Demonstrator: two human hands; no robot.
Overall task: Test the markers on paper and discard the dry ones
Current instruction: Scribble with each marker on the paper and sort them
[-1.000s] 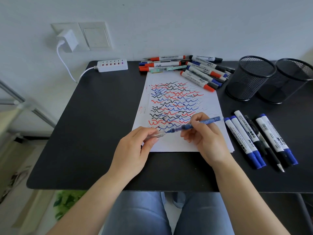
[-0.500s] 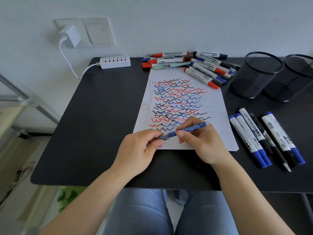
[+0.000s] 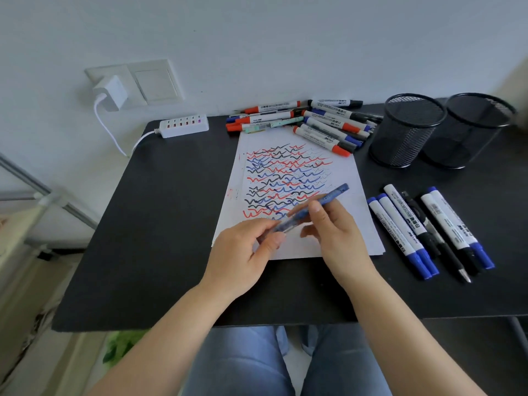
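White power strip at tabletop upper left; charger plugged into wall socket, upper left of frame.

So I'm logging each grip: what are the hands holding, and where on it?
One blue pen: right hand pinches its middle, left hand its lower end, above the paper.

Black desk against pale, perhaps daylit wall.
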